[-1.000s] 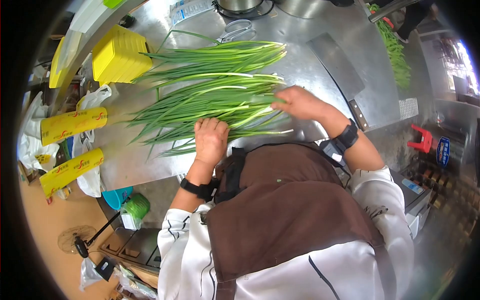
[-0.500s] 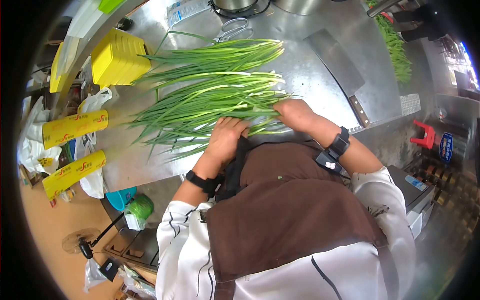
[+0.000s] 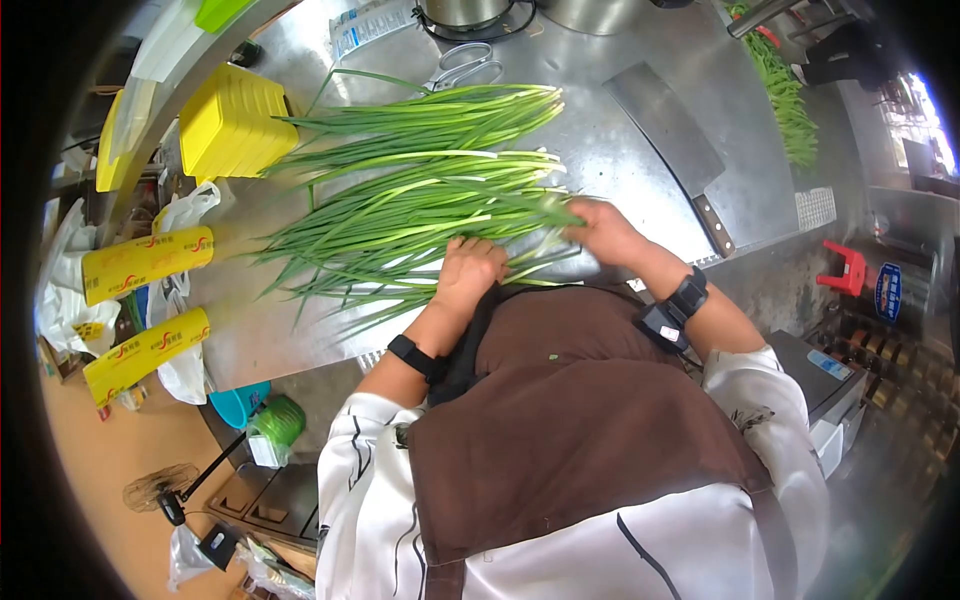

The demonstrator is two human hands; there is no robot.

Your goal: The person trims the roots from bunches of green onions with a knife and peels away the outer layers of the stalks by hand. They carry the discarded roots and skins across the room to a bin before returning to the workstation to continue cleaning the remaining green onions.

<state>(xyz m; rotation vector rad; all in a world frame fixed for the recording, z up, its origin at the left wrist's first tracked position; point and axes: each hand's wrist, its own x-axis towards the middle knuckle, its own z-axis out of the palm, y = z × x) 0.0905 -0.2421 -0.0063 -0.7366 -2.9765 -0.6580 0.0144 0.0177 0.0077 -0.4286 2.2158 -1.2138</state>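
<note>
The person stands at a stainless steel bench (image 3: 640, 140) with a spread of green onions (image 3: 420, 200) lying across it, directly in front of the apron. The left hand (image 3: 468, 272) rests palm-down on the near stalks, fingers curled loosely over them; whether it actually clamps any stalk cannot be told from this view. The right hand (image 3: 598, 232) is closed in a pinch around the pale root ends of a few stalks at the right edge of the spread. The green onions lie with their long axis running left to right across the bench, root ends pointing right toward the right hand, leaf tips fanning out to the left toward a yellow container (image 3: 232, 120). A second, smaller bunch lies farther off with the same orientation. A cleaver (image 3: 672, 130) lies flat on the bench just beyond and to the right of the right hand, handle toward the near edge; scissors (image 3: 470, 62) lie at the far side. Rolls of cling film (image 3: 148, 258) sit on a shelf to the left. Judged risks: the near stalks lie close to the bench edge and could slide off if the pile is dragged; the leaf tips are tangled, so pulling single stalks by the root may snap or bruise them; the right wrist works near the cleaver blade.
</note>
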